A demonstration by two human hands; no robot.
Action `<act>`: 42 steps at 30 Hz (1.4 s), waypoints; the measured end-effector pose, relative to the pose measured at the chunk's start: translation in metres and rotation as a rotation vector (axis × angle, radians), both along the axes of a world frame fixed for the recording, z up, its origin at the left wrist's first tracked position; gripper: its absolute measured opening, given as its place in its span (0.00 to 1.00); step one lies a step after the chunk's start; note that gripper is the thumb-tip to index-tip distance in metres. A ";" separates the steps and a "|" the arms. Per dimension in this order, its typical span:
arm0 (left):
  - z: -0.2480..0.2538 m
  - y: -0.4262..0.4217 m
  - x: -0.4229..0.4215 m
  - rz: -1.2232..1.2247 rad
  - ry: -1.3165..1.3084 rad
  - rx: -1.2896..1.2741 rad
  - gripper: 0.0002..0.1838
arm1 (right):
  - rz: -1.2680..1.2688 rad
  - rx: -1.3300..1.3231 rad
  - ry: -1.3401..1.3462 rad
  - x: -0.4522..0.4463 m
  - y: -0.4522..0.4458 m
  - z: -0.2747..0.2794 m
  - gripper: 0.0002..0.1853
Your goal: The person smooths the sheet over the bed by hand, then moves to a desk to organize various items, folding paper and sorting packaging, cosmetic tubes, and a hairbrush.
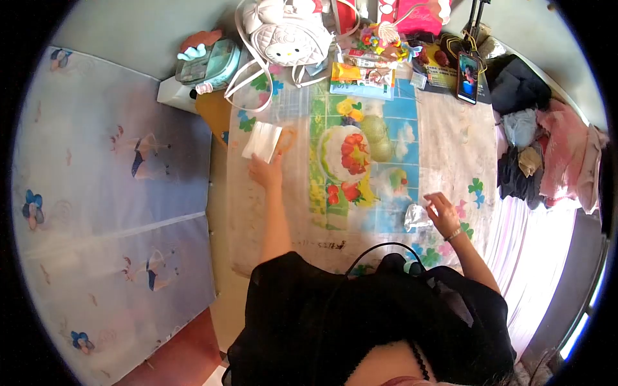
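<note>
My left hand reaches to the left side of the table, its fingers closed on the lower edge of a flat white folded sheet, which looks like tissue or cloth. Just right of the sheet lies an orange loop-shaped thing, too blurred to name. On the right side, my right hand hovers over or rests at the table with bent fingers apart and nothing visible in them. Close to its fingertips lies a crumpled, shiny silvery-white wrapper. A bracelet circles my right wrist.
A fruit-patterned cover spreads over the table. At the back stand a white bag, a teal case, snack packets and a phone on a stand. Clothes pile at right; a patterned panel borders the left.
</note>
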State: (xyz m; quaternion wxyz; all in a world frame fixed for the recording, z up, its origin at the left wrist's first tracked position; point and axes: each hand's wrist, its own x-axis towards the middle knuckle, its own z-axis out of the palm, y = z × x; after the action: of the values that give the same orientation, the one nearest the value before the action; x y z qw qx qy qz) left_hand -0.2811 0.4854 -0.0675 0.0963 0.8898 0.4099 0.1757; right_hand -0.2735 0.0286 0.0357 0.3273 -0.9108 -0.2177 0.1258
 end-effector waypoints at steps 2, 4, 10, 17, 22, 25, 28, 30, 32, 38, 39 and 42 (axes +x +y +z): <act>-0.008 0.033 0.005 -0.026 0.029 -0.242 0.31 | -0.025 0.034 -0.035 -0.016 -0.011 -0.005 0.11; -0.004 0.039 0.009 -0.048 0.059 -0.484 0.30 | -0.089 0.026 -0.027 -0.026 -0.020 -0.010 0.09; 0.034 0.008 0.032 -0.068 -0.245 0.166 0.24 | -0.179 0.035 0.015 -0.031 -0.022 -0.010 0.07; 0.022 0.053 0.052 -0.041 0.129 -0.092 0.16 | -0.133 0.004 -0.023 -0.022 -0.007 -0.015 0.07; 0.040 0.051 0.081 -0.267 -0.361 -0.432 0.08 | -0.108 0.054 -0.056 -0.026 0.000 -0.026 0.07; 0.071 0.032 0.098 -0.419 -0.738 -1.000 0.10 | -0.129 0.041 -0.080 -0.029 0.002 -0.031 0.06; 0.084 0.017 0.100 -0.395 -0.851 -1.409 0.16 | -0.148 0.038 -0.092 -0.028 0.002 -0.031 0.06; 0.076 0.017 0.094 -0.434 -0.774 -1.446 0.20 | -0.176 -0.004 -0.061 -0.028 0.004 -0.031 0.06; 0.067 0.010 0.082 -0.416 -0.691 -1.518 0.15 | -0.191 -0.041 -0.121 -0.030 0.006 -0.038 0.06; 0.010 0.026 0.051 -0.309 -0.327 -1.182 0.12 | -0.214 -0.160 -0.299 -0.030 0.010 -0.057 0.07; -0.010 0.032 0.052 -0.314 -0.296 -1.030 0.15 | -0.214 -0.164 -0.306 -0.030 0.011 -0.057 0.07; 0.014 0.013 0.055 -0.288 -0.072 -0.593 0.19 | -0.202 -0.175 -0.308 -0.031 0.008 -0.062 0.07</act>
State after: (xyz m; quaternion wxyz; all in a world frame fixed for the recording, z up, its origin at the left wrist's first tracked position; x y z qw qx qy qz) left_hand -0.2263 0.4986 -0.0532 0.3892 0.8651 0.3097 0.0646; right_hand -0.3042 0.0362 -0.0263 0.2209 -0.9615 -0.1608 -0.0302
